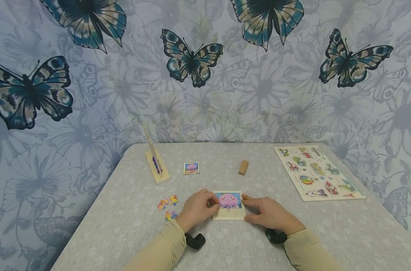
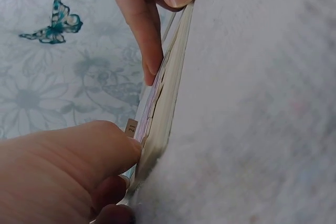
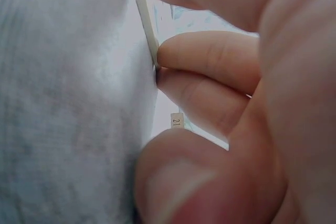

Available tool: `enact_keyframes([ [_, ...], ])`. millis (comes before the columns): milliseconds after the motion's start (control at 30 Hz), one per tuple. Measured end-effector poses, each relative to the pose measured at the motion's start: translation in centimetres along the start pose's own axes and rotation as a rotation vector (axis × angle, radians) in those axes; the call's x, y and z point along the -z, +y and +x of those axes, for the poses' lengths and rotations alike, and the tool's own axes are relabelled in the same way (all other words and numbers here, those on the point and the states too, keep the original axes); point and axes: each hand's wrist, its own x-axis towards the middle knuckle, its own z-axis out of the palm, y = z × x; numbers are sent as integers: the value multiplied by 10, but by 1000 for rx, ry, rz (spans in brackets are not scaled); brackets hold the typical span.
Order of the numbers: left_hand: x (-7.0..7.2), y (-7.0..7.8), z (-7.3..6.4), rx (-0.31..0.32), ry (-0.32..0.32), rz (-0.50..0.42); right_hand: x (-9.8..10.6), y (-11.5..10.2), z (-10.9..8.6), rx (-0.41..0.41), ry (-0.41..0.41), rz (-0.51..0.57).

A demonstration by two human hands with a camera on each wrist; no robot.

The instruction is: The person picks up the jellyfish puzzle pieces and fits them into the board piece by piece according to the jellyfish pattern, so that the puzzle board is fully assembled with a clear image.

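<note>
A small wooden jigsaw board (image 1: 230,215) with a pink octopus picture (image 1: 228,199) lies in front of me; its near strip is bare wood. My left hand (image 1: 199,209) curls over the board's left side, thumb and fingertips together on the picture's left edge, pinching a puzzle piece that they mostly hide. In the left wrist view, the left thumb (image 2: 118,145) presses down at the picture's near edge. My right hand (image 1: 271,212) holds the board's right side, thumb at the near corner and fingers farther up. Loose colourful puzzle pieces (image 1: 171,215) lie beside my left hand.
A small octopus picture card (image 1: 191,168) lies beyond the board. Left of it stands a wooden base (image 1: 164,178) with an upright panel. A wooden block (image 1: 243,167) is at back centre, and a large picture puzzle board (image 1: 298,188) lies at the right.
</note>
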Motion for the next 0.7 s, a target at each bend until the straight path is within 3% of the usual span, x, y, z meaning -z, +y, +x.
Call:
enact_keyframes([
  [400, 1, 0, -4, -15, 2, -10, 0, -1, 0, -8, -14, 32],
  [533, 1, -1, -4, -18, 12, -28, 0, -1, -1, -11, -14, -2],
  [700, 10, 2, -8, 36, 98, -189, 0, -1, 0, -15, -24, 0],
])
